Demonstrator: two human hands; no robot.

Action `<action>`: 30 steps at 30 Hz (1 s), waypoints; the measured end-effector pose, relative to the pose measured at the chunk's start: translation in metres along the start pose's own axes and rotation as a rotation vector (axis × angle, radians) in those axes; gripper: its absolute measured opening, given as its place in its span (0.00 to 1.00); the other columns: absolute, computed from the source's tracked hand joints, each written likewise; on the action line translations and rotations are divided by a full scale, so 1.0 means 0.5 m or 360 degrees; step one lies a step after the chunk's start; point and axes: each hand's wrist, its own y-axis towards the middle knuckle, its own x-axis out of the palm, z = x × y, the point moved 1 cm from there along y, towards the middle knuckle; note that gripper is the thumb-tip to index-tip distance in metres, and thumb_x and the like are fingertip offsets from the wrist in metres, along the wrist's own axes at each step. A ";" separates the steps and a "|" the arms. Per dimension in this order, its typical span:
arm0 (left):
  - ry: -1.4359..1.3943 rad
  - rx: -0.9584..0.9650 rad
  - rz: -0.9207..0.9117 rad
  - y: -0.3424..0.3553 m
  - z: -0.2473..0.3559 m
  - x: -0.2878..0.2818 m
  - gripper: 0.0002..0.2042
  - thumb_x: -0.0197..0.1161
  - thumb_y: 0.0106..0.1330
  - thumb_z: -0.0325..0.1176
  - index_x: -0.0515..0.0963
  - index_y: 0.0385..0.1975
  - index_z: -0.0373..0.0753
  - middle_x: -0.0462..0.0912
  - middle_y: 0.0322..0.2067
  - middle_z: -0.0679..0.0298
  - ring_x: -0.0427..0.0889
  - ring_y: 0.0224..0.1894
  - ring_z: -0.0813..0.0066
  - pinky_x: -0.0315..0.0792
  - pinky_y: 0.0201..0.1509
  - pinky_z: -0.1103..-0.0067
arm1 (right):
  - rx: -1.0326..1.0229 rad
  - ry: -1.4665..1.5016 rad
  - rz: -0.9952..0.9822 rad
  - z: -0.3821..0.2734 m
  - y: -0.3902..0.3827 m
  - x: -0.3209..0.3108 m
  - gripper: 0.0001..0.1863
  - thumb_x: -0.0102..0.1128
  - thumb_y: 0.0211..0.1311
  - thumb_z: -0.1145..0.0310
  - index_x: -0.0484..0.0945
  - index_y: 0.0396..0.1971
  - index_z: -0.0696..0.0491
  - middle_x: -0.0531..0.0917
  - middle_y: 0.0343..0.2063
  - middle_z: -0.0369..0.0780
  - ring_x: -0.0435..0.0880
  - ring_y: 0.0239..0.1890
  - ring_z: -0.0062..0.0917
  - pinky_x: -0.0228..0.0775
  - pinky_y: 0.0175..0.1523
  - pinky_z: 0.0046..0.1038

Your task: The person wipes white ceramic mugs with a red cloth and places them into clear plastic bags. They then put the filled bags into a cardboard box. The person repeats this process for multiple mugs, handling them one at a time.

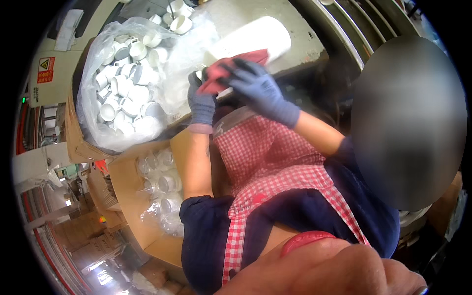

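Note:
My right hand (260,91), in a blue-grey glove with dark fingertips, is closed on a red cloth (215,78). The cloth is bunched against my left hand (201,101), gloved the same way and raised beside it. Between the left fingers a small white part shows of what looks like a white mug (199,74); cloth and fingers cover the rest. Left of my hands, many white mugs (129,93) lie heaped in a clear plastic bag (88,115) that lines a cardboard box (73,132).
Beyond my hands lies a white rounded, roll-like object (265,37) on a pale surface (307,46). More white mugs (181,23) stand at the far left. An open carton (130,196) beside my left arm holds wrapped mugs (167,183). Metal rails (344,22) run at the far right.

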 end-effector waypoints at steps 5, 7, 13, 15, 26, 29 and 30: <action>0.0193 -0.0280 0.0040 -0.005 0.046 -0.022 0.16 0.57 0.72 0.43 0.70 0.51 0.40 0.79 0.27 0.62 0.78 0.27 0.74 0.72 0.32 0.78 | 0.0117 -0.0011 0.0234 0.112 0.001 0.018 0.25 0.66 0.52 0.64 0.77 0.53 0.45 0.78 0.55 0.41 0.77 0.54 0.40 0.73 0.56 0.39; 0.0359 -0.0117 0.0090 -0.019 0.064 -0.031 0.19 0.58 0.71 0.46 0.70 0.49 0.37 0.81 0.30 0.53 0.81 0.33 0.58 0.73 0.38 0.69 | 0.0383 -0.0213 0.0535 0.221 0.019 0.025 0.16 0.65 0.53 0.67 0.80 0.43 0.53 0.83 0.35 0.42 0.81 0.37 0.39 0.73 0.39 0.38; 0.0629 0.0365 0.0142 -0.022 0.081 -0.020 0.26 0.64 0.65 0.45 0.68 0.55 0.32 0.79 0.44 0.44 0.82 0.43 0.45 0.75 0.45 0.63 | -0.0054 0.0215 0.0168 0.119 0.055 0.036 0.22 0.65 0.53 0.64 0.78 0.51 0.46 0.79 0.53 0.42 0.74 0.58 0.44 0.64 0.66 0.44; 0.0733 0.0428 0.0129 -0.026 0.091 -0.024 0.27 0.65 0.64 0.44 0.67 0.55 0.32 0.78 0.45 0.44 0.82 0.43 0.45 0.75 0.45 0.63 | 0.0104 0.0118 0.0135 0.174 0.036 0.040 0.25 0.64 0.54 0.62 0.76 0.55 0.43 0.79 0.53 0.40 0.76 0.56 0.42 0.68 0.62 0.42; -0.0666 -0.0366 0.0412 0.077 -0.216 -0.175 0.28 0.40 0.77 0.48 0.57 0.70 0.37 0.64 0.67 0.53 0.68 0.65 0.61 0.70 0.62 0.66 | 0.0715 -0.0246 0.0281 0.248 -0.242 -0.382 0.17 0.62 0.63 0.71 0.80 0.52 0.51 0.83 0.48 0.44 0.82 0.49 0.39 0.75 0.54 0.34; -0.0437 -0.0259 0.0245 0.022 -0.192 -0.224 0.35 0.62 0.64 0.48 0.62 0.66 0.35 0.70 0.64 0.59 0.72 0.61 0.63 0.72 0.60 0.63 | 0.1243 -0.0094 0.0849 0.274 -0.468 -0.535 0.15 0.60 0.65 0.71 0.80 0.51 0.54 0.85 0.43 0.45 0.84 0.45 0.37 0.75 0.51 0.31; -0.0027 -0.0035 0.0133 0.012 -0.174 -0.218 0.33 0.65 0.61 0.44 0.65 0.64 0.35 0.73 0.61 0.59 0.73 0.60 0.63 0.72 0.60 0.64 | 0.1340 -0.0238 0.0790 0.298 -0.553 -0.575 0.15 0.60 0.67 0.67 0.79 0.50 0.58 0.85 0.41 0.46 0.85 0.42 0.35 0.75 0.49 0.29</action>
